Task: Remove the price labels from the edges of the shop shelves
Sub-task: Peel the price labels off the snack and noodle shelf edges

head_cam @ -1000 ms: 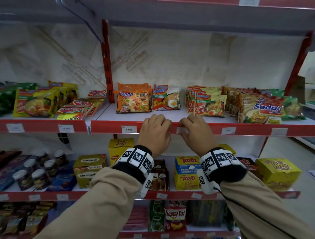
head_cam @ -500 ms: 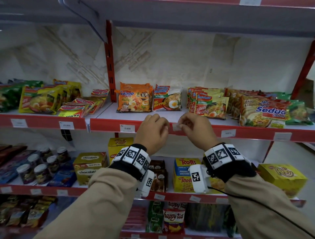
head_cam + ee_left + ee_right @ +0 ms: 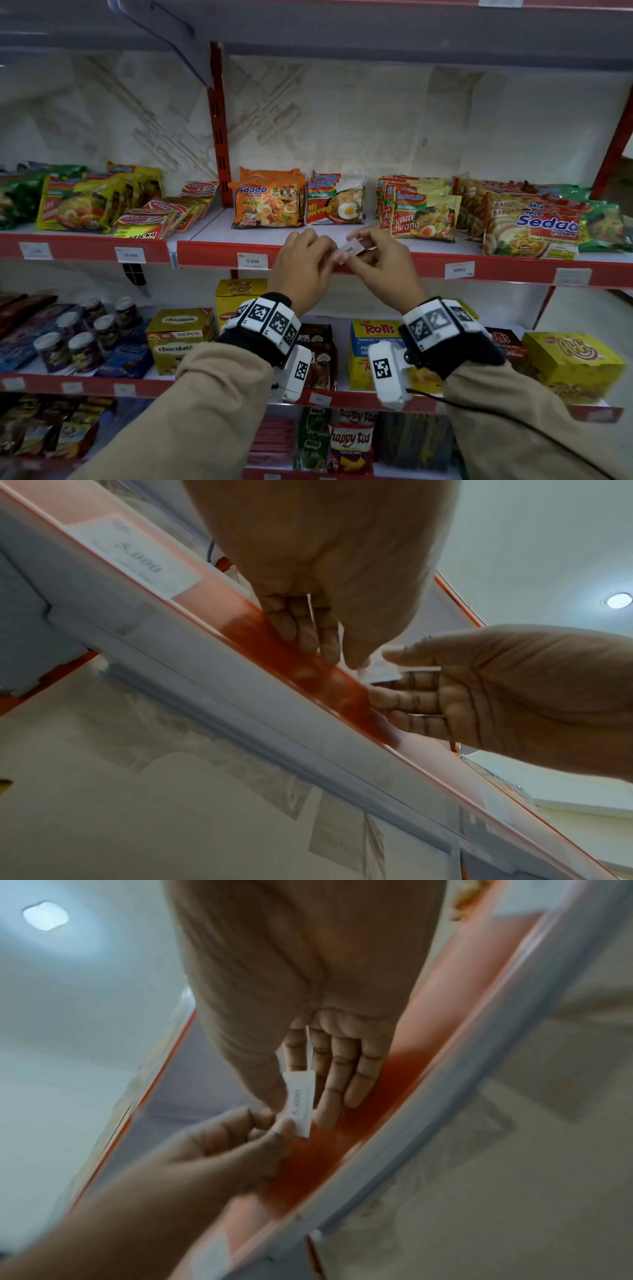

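A small white price label (image 3: 349,248) printed 5.000 (image 3: 301,1102) is off the red shelf edge strip (image 3: 212,254) and held just above it. My right hand (image 3: 356,250) pinches it between thumb and fingers. My left hand (image 3: 327,251) pinches the label's near end with its thumb (image 3: 284,1129), while its other fingers (image 3: 308,637) lie against the strip. Further labels sit in the strip: one marked 5.000 (image 3: 252,261) left of my hands, one (image 3: 459,270) to the right, others (image 3: 130,255) on the left bay.
Instant noodle packs (image 3: 269,202) stand on the shelf just behind my hands. Snack boxes (image 3: 181,337) and jars (image 3: 80,349) fill the shelf below, which carries small labels (image 3: 320,399) too. A red upright (image 3: 219,123) divides the two bays.
The label was in the strip under my fingertips a second ago. It has come out, and both hands have risen slightly with it held between them.
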`<act>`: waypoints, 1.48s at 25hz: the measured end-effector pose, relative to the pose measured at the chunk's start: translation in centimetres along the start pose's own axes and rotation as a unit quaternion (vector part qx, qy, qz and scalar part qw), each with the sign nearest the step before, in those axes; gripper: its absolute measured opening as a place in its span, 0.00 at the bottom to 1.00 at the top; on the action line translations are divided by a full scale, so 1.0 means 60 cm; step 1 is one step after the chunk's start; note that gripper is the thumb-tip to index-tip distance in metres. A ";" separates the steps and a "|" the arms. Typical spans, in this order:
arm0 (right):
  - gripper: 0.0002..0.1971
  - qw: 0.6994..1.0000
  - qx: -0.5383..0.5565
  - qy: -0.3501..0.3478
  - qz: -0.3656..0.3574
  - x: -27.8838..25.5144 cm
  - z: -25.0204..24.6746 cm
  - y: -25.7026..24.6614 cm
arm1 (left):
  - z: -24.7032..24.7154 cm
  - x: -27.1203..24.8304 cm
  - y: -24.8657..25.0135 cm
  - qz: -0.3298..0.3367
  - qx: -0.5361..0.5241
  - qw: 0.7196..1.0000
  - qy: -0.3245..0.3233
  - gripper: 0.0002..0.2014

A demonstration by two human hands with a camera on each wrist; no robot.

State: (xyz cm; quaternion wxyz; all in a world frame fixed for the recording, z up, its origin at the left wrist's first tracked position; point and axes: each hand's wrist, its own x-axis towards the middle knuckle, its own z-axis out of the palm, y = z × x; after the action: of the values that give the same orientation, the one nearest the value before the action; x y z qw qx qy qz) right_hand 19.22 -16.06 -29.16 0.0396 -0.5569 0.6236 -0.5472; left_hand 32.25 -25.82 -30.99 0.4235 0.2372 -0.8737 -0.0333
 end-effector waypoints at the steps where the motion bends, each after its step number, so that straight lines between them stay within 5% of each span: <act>1: 0.12 0.995 -0.089 -0.014 -0.052 -0.001 -0.002 0.000 | 0.000 0.001 0.000 0.003 0.008 1.000 -0.007 0.08; 3: 0.10 0.961 -0.235 -0.036 -0.139 0.004 -0.008 -0.001 | -0.001 0.003 0.001 0.013 0.017 1.000 -0.018 0.08; 5: 0.09 0.945 -0.290 -0.058 -0.143 0.016 -0.017 -0.002 | -0.004 0.002 0.001 0.017 0.021 0.999 -0.025 0.08; 12: 0.06 0.978 -0.169 0.028 -0.120 0.036 -0.013 -0.007 | -0.027 -0.002 -0.007 0.023 0.098 0.995 -0.016 0.07; 19: 0.04 0.983 -0.162 0.017 -0.088 0.020 -0.006 0.007 | -0.032 -0.011 -0.018 0.003 0.060 0.998 -0.034 0.15; 26: 0.02 0.974 -0.201 -0.027 -0.096 0.021 -0.002 0.002 | -0.034 -0.005 -0.022 0.004 0.045 0.998 -0.047 0.07; 37: 0.04 0.934 -0.334 -0.095 -0.090 0.027 -0.002 0.005 | -0.037 -0.001 -0.017 0.015 0.114 0.991 -0.074 0.10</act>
State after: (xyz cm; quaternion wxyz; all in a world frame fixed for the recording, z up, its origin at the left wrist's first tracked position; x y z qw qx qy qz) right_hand 18.34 -17.23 -28.39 -0.1390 -0.6409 0.7110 -0.2537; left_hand 34.36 -26.38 -29.85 0.3280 0.2676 -0.9043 0.0558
